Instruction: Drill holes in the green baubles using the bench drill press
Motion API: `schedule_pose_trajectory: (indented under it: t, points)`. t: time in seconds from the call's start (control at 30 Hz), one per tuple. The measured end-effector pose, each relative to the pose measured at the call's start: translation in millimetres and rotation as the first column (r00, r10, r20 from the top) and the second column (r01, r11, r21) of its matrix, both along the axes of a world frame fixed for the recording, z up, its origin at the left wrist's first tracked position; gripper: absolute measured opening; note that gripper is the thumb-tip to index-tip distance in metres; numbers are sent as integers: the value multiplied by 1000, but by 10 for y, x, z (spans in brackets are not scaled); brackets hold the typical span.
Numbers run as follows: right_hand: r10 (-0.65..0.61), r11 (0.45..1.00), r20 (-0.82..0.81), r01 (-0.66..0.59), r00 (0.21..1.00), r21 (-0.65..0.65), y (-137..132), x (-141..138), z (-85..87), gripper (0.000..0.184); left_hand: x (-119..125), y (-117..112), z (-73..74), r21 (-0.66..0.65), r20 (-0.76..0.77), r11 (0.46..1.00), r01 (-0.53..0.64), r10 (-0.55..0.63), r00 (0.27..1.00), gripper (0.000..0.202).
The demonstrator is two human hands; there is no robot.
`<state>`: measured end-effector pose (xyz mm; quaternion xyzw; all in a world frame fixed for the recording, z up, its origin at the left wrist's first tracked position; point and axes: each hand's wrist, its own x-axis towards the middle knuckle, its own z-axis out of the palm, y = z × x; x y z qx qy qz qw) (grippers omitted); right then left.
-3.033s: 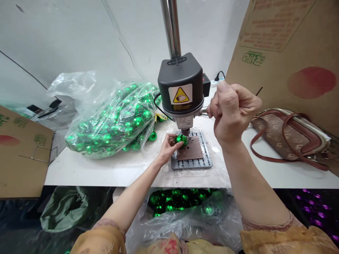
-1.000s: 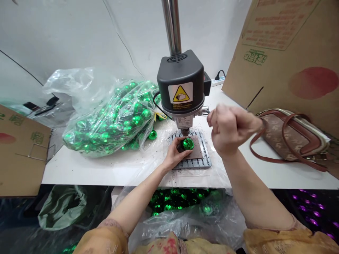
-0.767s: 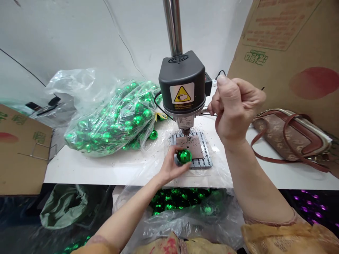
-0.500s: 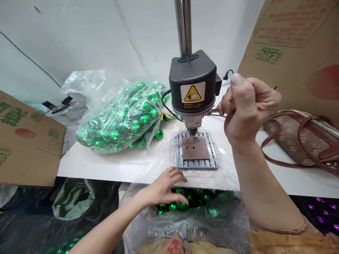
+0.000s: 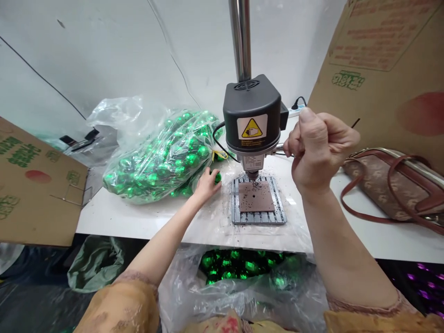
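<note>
A small black bench drill (image 5: 252, 121) stands on the white table (image 5: 145, 217), its bit over a brown pad on a ribbed grey base plate (image 5: 258, 200). My right hand (image 5: 319, 148) is clenched round the drill's feed lever, raised beside the drill head. My left hand (image 5: 206, 183) reaches to the mouth of a clear bag of shiny green faceted balls (image 5: 163, 157) and closes on one green ball (image 5: 217, 177) lying there. No ball sits on the pad.
A second clear bag of green balls (image 5: 239, 266) hangs open below the table's front edge. A brown handbag (image 5: 391, 185) lies at the right. Cardboard sheets lean at the left (image 5: 31, 185) and right (image 5: 385, 69). Dark drill chips speckle the plate.
My left hand took the drilled ball off the pad, dropped it into the lower bag, then reached up left to a fresh ball. My right hand let the lever rise.
</note>
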<state>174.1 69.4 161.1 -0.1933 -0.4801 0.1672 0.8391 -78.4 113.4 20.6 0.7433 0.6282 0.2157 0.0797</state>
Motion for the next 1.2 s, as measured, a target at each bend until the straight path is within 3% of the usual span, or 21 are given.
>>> schedule_pose_trajectory:
  t: [0.03, 0.07, 0.13, 0.2, 0.27, 0.37, 0.6, 0.9, 1.07, 1.2]
  points:
    - [-2, 1000, 0, 2, 1000, 2, 2, -4, -3, 49, 49, -44, -11, -3, 200, 999, 35, -34, 979, 32]
    - [-4, 1000, 2, 4, 1000, 0, 4, -8, -7, 49, 111, -93, -28, -20, 420, 997, 74, -59, 906, 35]
    - [-14, 1000, 13, 14, 1000, -6, 8, -10, -16, 49, 261, -191, -82, -88, 751, 982, 167, -45, 659, 43]
    - [-27, 1000, 25, 27, 999, -10, 8, -6, -24, 49, 414, -264, -149, -135, 883, 961, 242, 6, 470, 53]
    - [-41, 999, 44, 42, 998, -7, 0, 1, -29, 49, 532, -300, -211, -135, 915, 955, 265, 18, 403, 59]
    - [-55, 998, 92, 59, 994, -33, -23, 9, -34, 50, 619, -296, -266, -106, 911, 955, 278, -18, 411, 63]
    - [-53, 997, 93, 58, 994, -54, -30, 5, -41, 51, 674, -283, -332, -54, 847, 927, 371, -154, 508, 63]
    - [-62, 997, 106, 67, 992, -42, -15, 6, -50, 54, 779, -343, -405, 28, 789, 927, 374, -251, 561, 59]
    - [-64, 997, 120, 69, 991, -36, -28, 7, -51, 54, 808, -369, -441, 6, 820, 936, 353, -207, 534, 50]
    - [-74, 994, 129, 84, 989, -75, -25, 8, -63, 55, 797, -337, -496, 22, 865, 944, 329, -183, 467, 61]
